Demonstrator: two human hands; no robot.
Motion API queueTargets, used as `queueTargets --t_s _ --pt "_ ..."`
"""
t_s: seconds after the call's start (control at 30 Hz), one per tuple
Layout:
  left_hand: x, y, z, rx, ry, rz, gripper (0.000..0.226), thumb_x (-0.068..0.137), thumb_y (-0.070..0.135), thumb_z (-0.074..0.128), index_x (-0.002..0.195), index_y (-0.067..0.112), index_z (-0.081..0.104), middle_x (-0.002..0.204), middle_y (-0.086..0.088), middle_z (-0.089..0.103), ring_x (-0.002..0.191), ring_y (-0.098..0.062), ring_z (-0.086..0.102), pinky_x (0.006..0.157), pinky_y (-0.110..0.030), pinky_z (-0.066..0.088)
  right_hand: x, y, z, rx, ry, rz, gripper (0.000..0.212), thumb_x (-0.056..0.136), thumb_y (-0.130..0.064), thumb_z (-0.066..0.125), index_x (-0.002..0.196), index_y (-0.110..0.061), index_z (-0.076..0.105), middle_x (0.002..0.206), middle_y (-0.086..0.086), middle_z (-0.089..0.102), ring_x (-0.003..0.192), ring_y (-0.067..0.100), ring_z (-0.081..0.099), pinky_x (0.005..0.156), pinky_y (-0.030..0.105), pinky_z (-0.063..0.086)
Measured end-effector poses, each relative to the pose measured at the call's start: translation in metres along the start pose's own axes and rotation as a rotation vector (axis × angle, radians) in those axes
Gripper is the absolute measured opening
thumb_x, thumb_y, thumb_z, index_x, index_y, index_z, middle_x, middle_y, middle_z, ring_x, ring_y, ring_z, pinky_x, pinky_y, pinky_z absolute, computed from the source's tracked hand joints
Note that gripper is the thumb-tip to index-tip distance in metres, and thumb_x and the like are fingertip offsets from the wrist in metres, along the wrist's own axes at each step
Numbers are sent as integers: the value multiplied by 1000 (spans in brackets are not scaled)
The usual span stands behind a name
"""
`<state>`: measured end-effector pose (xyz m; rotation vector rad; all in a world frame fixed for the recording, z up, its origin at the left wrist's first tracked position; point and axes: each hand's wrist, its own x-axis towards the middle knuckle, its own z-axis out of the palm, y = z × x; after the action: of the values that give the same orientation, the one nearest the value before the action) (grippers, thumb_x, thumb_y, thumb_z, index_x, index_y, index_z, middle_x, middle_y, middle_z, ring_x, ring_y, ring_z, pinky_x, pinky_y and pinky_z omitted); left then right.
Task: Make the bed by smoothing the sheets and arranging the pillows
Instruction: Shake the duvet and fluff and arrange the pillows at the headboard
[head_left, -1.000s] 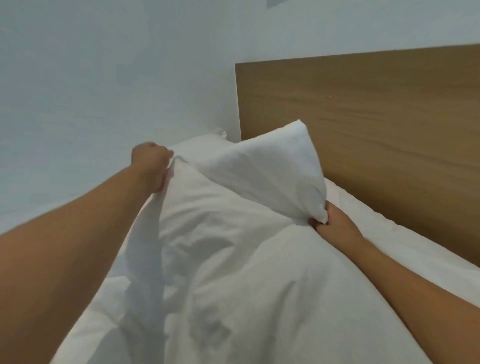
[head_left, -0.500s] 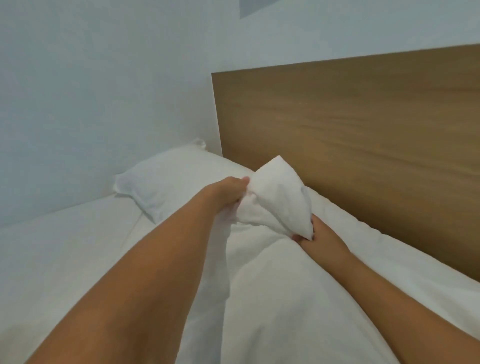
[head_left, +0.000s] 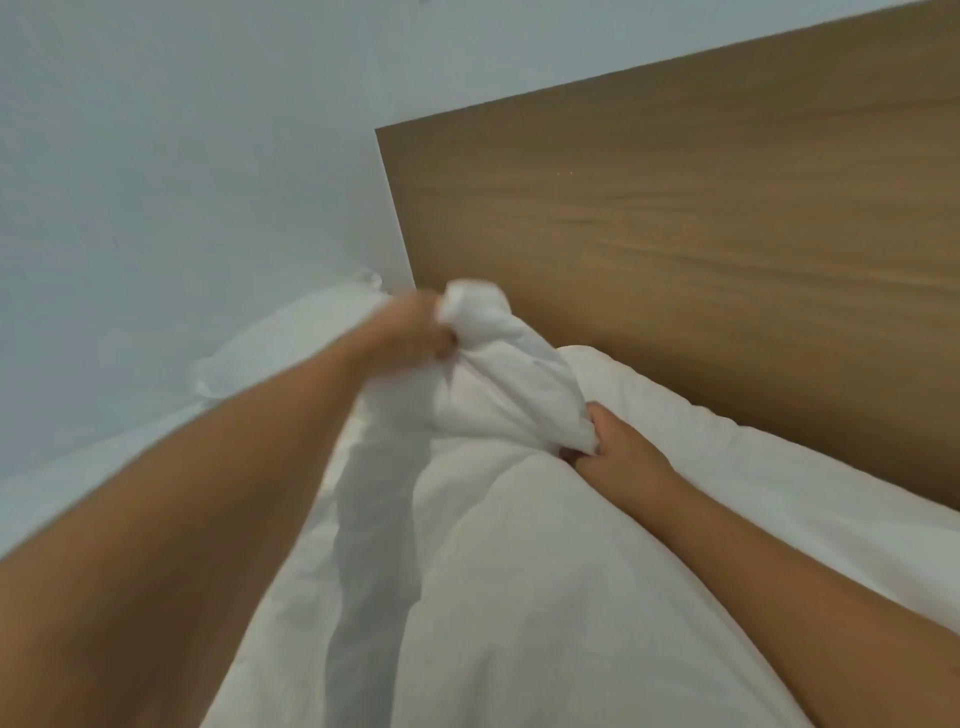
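Observation:
A white duvet (head_left: 519, 545) lies bunched across the bed in front of me. Its top corner (head_left: 498, 358) stands up in a crumpled peak near the headboard. My left hand (head_left: 410, 335) grips the left side of that peak; the hand is blurred. My right hand (head_left: 618, 441) holds the lower right fold of the same corner, thumb against the cloth. A white pillow (head_left: 291, 343) lies flat behind my left arm, against the wall. White bedding (head_left: 727, 457) runs along the foot of the headboard on the right.
A wooden headboard (head_left: 701, 270) rises behind the bed on the right. A pale wall (head_left: 182, 182) closes off the left and back. The mattress sheet (head_left: 78, 467) shows at the far left.
My left hand has swung from the duvet's far left edge in to the raised corner, bunching the cloth. The right hand has kept its grip and barely moved.

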<state>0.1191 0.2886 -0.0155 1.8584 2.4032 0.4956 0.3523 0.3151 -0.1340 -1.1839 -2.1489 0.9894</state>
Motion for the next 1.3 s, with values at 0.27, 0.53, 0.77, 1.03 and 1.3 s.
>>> queueTargets --t_s 0.27,0.53,0.77,1.03,1.3 --pt "-12 -75 26 -431 75 -494 95 70 80 59 139 19 35 136 -1 45 124 -25 46 104 -35 36 1 -14 -12 173 -155 107 85 61 -79 65 130 -29 52 122 -11 61 105 14 58 86 30 45" --pt "-6 -35 5 -24 525 -252 39 91 38 54 116 8 53 120 -21 61 109 -38 57 84 -38 44 40 -95 -78 -660 188 -316 26 86 -41 58 108 -28 67 112 6 70 103 31 65 80 36 51" --pt "89 27 -105 31 803 -159 55 96 49 42 131 7 42 131 -16 49 122 -36 46 95 -46 38 124 -113 -167 -881 694 -341 19 93 -24 50 109 -13 53 101 17 67 92 38 66 69 38 43" --pt "-4 -100 -2 -454 -546 -636 88 57 93 52 118 31 64 118 3 68 107 -20 65 100 -38 43 134 -45 -95 -1064 -30 366 47 85 -38 57 127 -20 53 129 7 50 118 29 50 94 40 36" --pt "-97 -62 55 -495 -253 -177 19 99 25 39 89 13 50 76 4 56 75 -18 56 69 -32 41 136 -194 57 -767 -222 -639 33 99 -39 43 131 -33 52 122 -1 63 114 23 57 92 33 43"
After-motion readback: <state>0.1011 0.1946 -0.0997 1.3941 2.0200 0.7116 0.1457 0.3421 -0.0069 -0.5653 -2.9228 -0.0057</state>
